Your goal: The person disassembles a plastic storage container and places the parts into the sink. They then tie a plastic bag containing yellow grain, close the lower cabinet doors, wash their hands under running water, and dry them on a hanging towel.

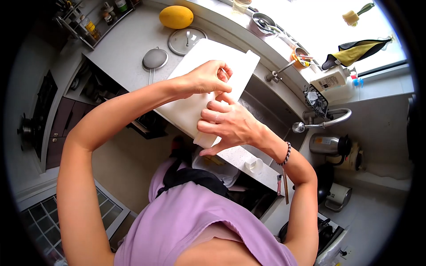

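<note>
A white board or sheet (197,64) lies across the counter under both hands. Above it, my left hand (206,80) has its fingers curled and thumb close to the forefinger; what they pinch, if anything, is too small to make out. My right hand (233,122) is just nearer to me, its forefinger close to the left thumb. Its other fingers curl over a long white box-like piece (207,140) at the board's near edge, with the thumb on the near side. Much of that piece is hidden by the hand.
A sink (262,99) with a faucet (326,119) is to the right. Behind the board are a glass lid (182,41), a strainer (155,58) and a yellow melon (176,17). A white cup (254,165) stands at the counter's front edge, above an open container (228,173).
</note>
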`<state>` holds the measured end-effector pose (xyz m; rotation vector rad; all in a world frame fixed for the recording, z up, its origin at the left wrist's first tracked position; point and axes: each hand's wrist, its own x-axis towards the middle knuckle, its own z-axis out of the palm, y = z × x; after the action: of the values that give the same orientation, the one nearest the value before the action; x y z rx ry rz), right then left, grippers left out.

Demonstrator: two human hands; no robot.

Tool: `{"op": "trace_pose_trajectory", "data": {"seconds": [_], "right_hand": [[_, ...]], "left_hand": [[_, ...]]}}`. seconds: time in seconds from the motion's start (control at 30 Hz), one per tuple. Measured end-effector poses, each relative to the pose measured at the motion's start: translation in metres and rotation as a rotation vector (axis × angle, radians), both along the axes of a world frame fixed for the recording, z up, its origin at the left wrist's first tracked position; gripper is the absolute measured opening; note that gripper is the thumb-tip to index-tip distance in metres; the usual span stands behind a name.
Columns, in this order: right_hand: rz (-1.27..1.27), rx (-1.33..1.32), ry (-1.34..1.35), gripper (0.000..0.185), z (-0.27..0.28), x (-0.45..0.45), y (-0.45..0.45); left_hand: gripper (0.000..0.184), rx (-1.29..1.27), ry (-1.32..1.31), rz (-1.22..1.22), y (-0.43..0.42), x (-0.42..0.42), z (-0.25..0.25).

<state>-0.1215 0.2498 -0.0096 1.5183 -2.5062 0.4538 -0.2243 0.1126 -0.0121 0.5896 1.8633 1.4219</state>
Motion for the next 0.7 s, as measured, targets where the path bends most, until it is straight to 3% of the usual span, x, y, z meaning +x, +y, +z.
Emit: {"op": "trace_pose_trajectory", "data": {"seconds": [0.23,0.47,0.57,0.67,0.7], "right_hand": [[0.193,-0.113,0.069,0.055,-0.009,-0.01,0.01],[0.129,-0.173,0.094,0.052,-0.022,-0.001,0.024],[0.126,-0.211,0.101,0.048,-0.023,-0.002,0.025],[0.16,-0.27,0.13,0.048,-0.023,-0.007,0.022],[0.157,-0.272,0.145,0.049,-0.023,-0.006,0.025]], "left_hand": [[0.044,0.053,-0.035,0.088,0.004,0.011,0.001],[0.044,0.005,-0.01,0.088,0.009,0.015,0.0],[0.042,-0.056,0.166,0.203,0.011,0.025,-0.014],[0.037,-0.171,0.394,0.228,0.015,0.042,0.01],[0.035,-0.128,0.8,0.219,0.012,0.041,0.002]]}}
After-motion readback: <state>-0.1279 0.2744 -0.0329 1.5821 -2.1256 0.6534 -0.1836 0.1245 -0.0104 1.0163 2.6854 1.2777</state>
